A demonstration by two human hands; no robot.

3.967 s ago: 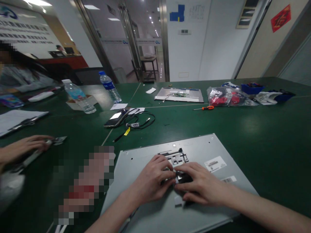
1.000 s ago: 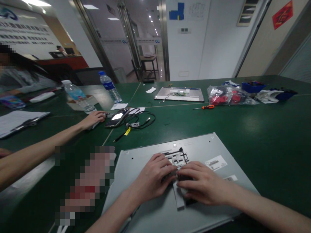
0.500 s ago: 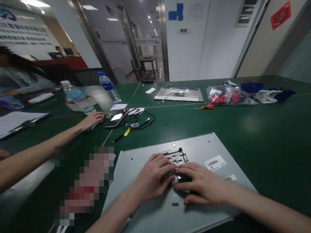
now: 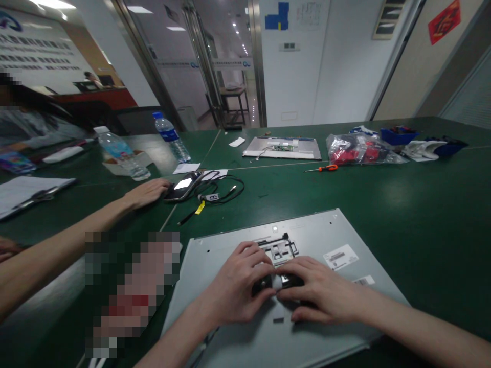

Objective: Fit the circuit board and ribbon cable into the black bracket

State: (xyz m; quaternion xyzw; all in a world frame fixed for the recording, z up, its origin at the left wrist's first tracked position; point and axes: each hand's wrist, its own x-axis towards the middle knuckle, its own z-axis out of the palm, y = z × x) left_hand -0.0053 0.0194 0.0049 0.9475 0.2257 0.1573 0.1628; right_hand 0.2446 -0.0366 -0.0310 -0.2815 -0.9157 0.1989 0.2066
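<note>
A grey metal flat panel (image 4: 322, 230) lies on the green table in front of me, with cut-outs and raised brackets near its middle. My left hand (image 4: 240, 281) rests over it, fingers curled round a small black part (image 4: 263, 283). From the right, my right hand (image 4: 320, 289) closes its fingers on another black piece (image 4: 291, 280). Between the two sits a short whitish piece (image 4: 276, 282); whether all three are joined, I cannot tell. The fingertips of both hands nearly meet, and fingers hide much of these parts.
At the left, another person's hand (image 4: 148, 191) touches a phone (image 4: 183, 186) beside a coiled black cable (image 4: 226, 197). Farther back are two water bottles (image 4: 169, 135), a second panel (image 4: 284, 148), an orange-handled screwdriver (image 4: 328, 167) and a plastic bag (image 4: 360, 150).
My left fingers have shifted slightly, so more of the black part shows. My right hand has barely moved. The other person's hand has moved right and flattened against the phone.
</note>
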